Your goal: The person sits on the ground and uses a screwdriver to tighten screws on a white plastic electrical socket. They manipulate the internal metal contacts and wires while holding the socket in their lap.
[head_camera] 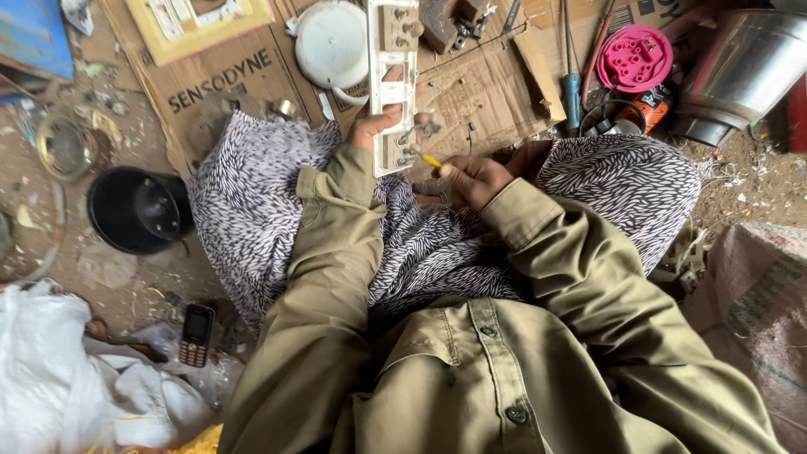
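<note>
Cream plastic switch panel (392, 80), long and narrow, stands upright over the lap, lower end gripped by left hand (376, 126), fingers wrapped round its edge; right hand (475, 178) closed on a yellow-handled screwdriver (430, 160), tip at the panel's lower part; hands close together, not touching; flattened cardboard (483, 92) lies beyond; black bowl (134, 208) on dirt to the left; pink disc (634, 57) and steel bucket (744, 67) upper right; mobile phone (197, 335) lower left.

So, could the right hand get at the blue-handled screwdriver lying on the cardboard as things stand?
Probably not straight away: the right hand is closed on a yellow-handled tool, worked against the long white switch panel. The path to the blue-handled screwdriver looks open across the cardboard.
</note>
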